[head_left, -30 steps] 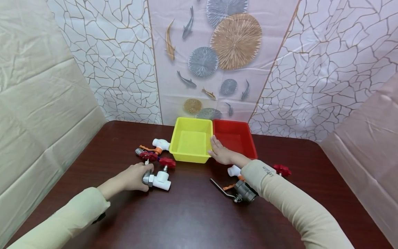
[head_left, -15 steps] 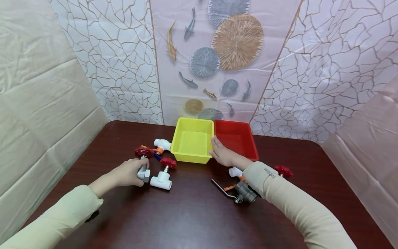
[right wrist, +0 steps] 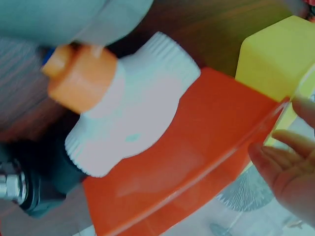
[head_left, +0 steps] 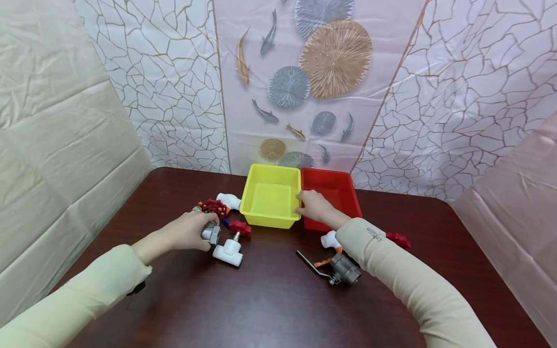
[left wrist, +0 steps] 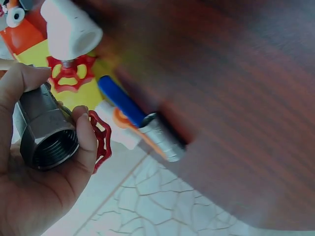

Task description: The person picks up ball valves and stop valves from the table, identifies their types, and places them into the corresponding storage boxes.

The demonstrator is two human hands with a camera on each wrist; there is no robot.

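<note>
My left hand (head_left: pixel 188 231) grips a metal gate valve (left wrist: pixel 44 123) by its body, its threaded opening facing the left wrist camera. The valve's red handwheel (left wrist: pixel 102 140) shows past the fingers. Just right of that hand, a white plastic valve (head_left: pixel 228 252) with a red handwheel (head_left: pixel 240 227) lies on the table. My right hand (head_left: pixel 319 208) is at the adjoining rims of the yellow bin (head_left: pixel 267 221) and the red bin (head_left: pixel 354 200), fingers slightly bent. Whether those fingers grasp a rim is unclear.
Behind the left hand lie a white valve (head_left: pixel 228 200) and a blue-handled metal valve (left wrist: pixel 120 101). Near the right forearm are a white-and-orange valve (head_left: pixel 329 239), a metal ball valve (head_left: pixel 345 268) with a long lever, and another red handwheel (head_left: pixel 398 239). A patterned curtain (head_left: pixel 183 96) hangs behind.
My left hand has lifted the metal gate valve away from the white valve, first leftward, then slightly back right. My right hand's fingers, straight earlier, are now bent at the bin rims.
</note>
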